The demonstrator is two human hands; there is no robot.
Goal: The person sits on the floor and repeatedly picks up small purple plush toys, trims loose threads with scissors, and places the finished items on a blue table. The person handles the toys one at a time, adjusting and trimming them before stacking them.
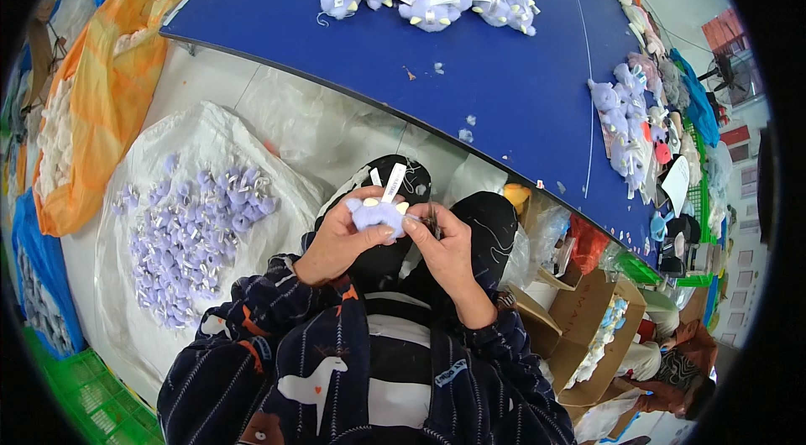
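Observation:
A small lilac plush toy [375,213] with pale yellow tips and a white ribbon tag [393,183] is held over my lap. My left hand [337,237] is closed around its left side, thumb pressed on the front. At its right edge, the thumb of my right hand [449,253] meets the plush. Among the right fingers is a small dark item [433,217], too indistinct to name. Left of my knees, many similar lilac plush pieces [189,235] lie on a spread white sack [117,269]. Another heap of lilac plush toys [432,13] sits on the blue table [336,59].
More lilac plush toys [621,109] lie along the table's right side. Orange sack [109,117] and green crate [84,399] stand at the left. An open cardboard box [600,344] is at my right, and another person [672,369] is beyond it.

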